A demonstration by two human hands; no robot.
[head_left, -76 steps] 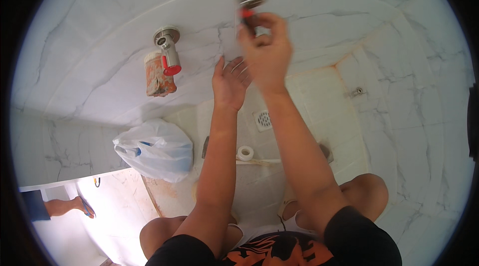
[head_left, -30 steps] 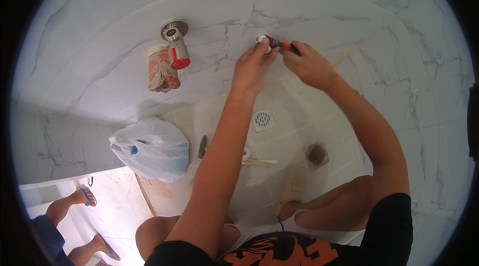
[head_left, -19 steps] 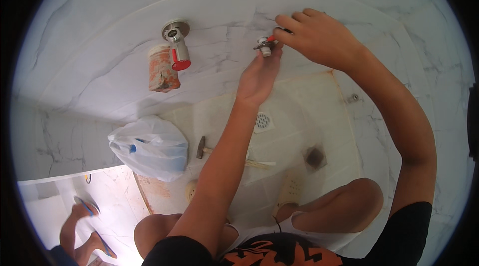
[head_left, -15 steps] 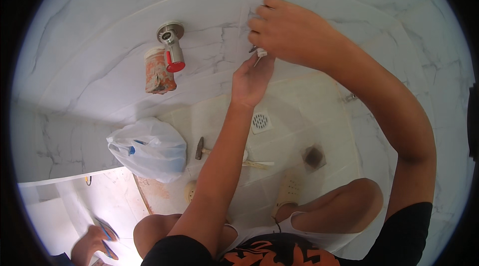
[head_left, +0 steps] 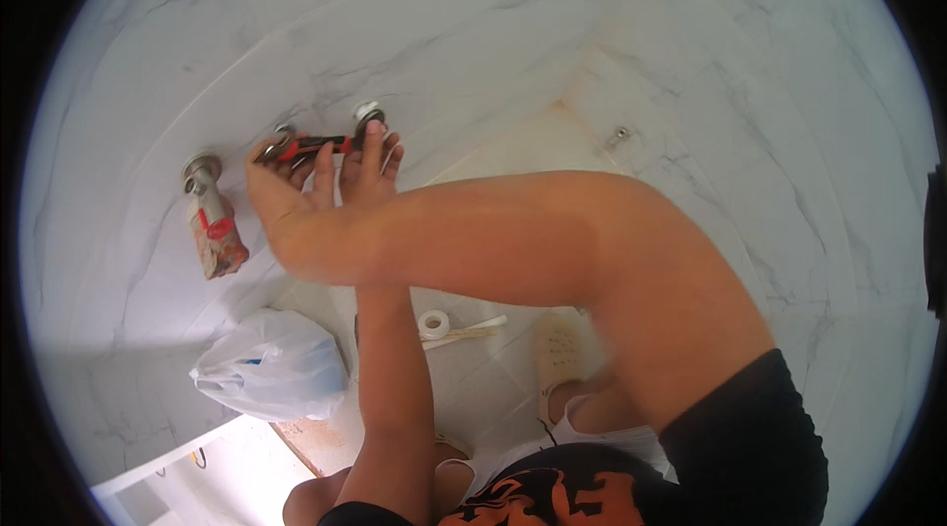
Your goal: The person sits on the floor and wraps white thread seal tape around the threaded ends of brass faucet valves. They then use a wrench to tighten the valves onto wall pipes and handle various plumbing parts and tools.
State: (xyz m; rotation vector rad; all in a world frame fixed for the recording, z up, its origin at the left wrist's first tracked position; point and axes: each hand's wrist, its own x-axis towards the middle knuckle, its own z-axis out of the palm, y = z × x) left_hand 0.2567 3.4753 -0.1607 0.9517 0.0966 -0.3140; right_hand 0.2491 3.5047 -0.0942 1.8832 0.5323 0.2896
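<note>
My right arm crosses over my left forearm. My right hand (head_left: 286, 215) is closed around a wrench-like tool (head_left: 318, 145) with a red and black handle; its metal head lies by my fingers on the left. My left hand (head_left: 370, 176) is at a metal wall fitting (head_left: 372, 119) with white around its base, thumb and fingertips pressed about it. The tool's handle end reaches this fitting. Whether they touch is hidden by my fingers. Just above the tool's head another small metal fitting (head_left: 283, 129) shows at the wall.
To the left, a metal valve (head_left: 205, 195) with a red handle sits before a dirty orange-and-white cylinder (head_left: 225, 255). A white plastic bag (head_left: 276, 368) stands on the floor. Near my foot lie a white tape roll (head_left: 433, 325) and thin sticks (head_left: 464, 334). Another fitting (head_left: 619, 136) is on the right wall.
The view has shifted, so the valve sits farther left and lower. My right arm now reaches across my left one, and the red-and-black tool shows in my right hand.
</note>
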